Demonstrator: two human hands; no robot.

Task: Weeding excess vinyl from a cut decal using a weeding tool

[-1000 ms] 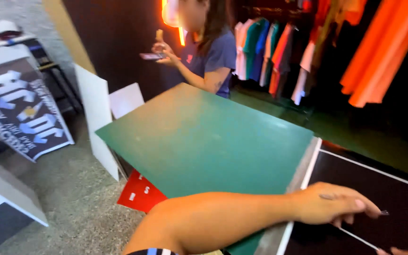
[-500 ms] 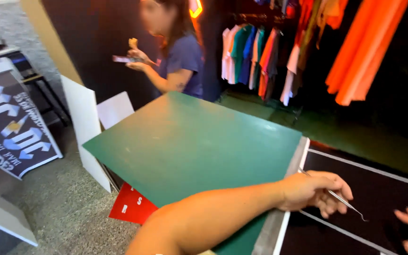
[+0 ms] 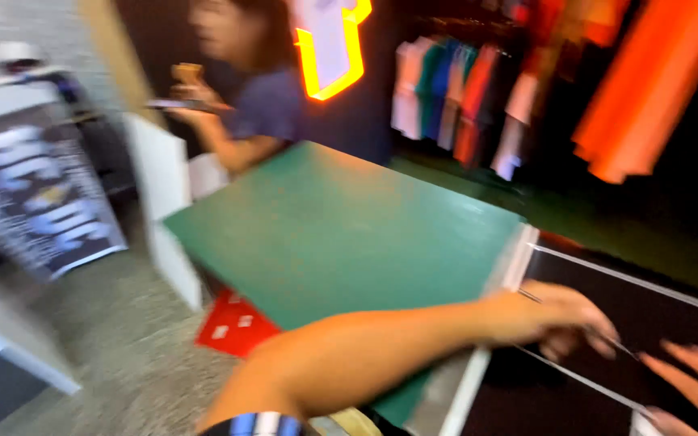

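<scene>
The left hand (image 3: 551,319) now lies farther right over the black sheet (image 3: 656,307), its thin metal tool (image 3: 599,335) angled toward the near right. The right hand (image 3: 692,383) shows more fully at the near right edge. The view is closer and blurred, the standing person (image 3: 252,97) larger at far left

a matt green cutting mat (image 3: 341,234) lies smooth and dull. just right of the mat, a glossy black sheet (image 3: 656,315) carries thin pale lines, with a slim metal-looking tool (image 3: 599,335) held in the left hand (image 3: 551,319) over it. below the mat's near-left corner lies red card (image 3: 232,327) on rough speckled concrete floor (image 3: 107,355).
</scene>
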